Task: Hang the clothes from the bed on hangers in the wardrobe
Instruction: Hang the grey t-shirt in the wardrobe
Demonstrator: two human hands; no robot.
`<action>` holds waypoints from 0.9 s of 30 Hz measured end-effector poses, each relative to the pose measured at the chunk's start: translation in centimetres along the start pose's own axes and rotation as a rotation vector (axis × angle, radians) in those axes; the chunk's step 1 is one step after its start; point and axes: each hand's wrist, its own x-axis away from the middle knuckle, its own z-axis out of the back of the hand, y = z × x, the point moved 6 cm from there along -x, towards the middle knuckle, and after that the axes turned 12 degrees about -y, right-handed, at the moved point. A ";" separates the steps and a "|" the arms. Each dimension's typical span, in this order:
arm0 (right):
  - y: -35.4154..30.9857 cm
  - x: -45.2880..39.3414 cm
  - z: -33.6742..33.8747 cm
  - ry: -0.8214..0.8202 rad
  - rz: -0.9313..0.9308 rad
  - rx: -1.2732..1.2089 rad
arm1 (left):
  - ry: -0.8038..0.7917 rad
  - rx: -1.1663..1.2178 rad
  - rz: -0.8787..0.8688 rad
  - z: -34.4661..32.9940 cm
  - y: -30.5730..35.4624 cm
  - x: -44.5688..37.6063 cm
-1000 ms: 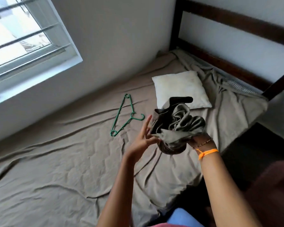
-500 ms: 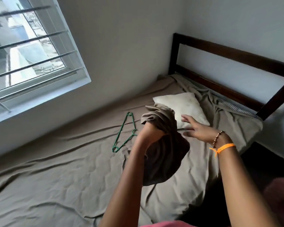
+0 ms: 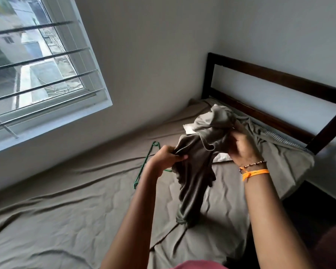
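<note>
Above the bed point(image 3: 66, 220), the left hand point(image 3: 166, 159) pinches and the right hand point(image 3: 241, 148) grips a limp grey-green garment point(image 3: 194, 171) (light, floppy; best held at its shoulders, I judge). Beyond lie a green hanger point(image 3: 144, 167), a pillow point(image 3: 188, 128), the headboard point(image 3: 279, 78) and the window point(image 3: 37, 65).

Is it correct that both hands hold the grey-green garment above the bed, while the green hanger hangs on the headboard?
Not quite. In the head view the left hand and right hand do grip the grey-green garment, but the green hanger lies flat on the bedsheet, not on the headboard.
</note>
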 end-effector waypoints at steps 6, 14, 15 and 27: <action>0.9 -0.5 3.9 0.104 -0.448 0.906 | 0.151 0.060 -0.340 1.2 4.1 0.8; 2.2 -0.8 -2.6 -0.369 -0.390 0.684 | 0.127 -0.091 -0.509 -1.0 7.1 1.4; 2.2 -0.7 -2.4 -0.339 -0.377 0.718 | 0.133 -0.057 -0.518 -0.7 7.4 1.8; -2.1 -0.8 -1.5 0.296 -0.157 0.364 | 0.229 -0.031 -0.195 0.5 6.5 2.5</action>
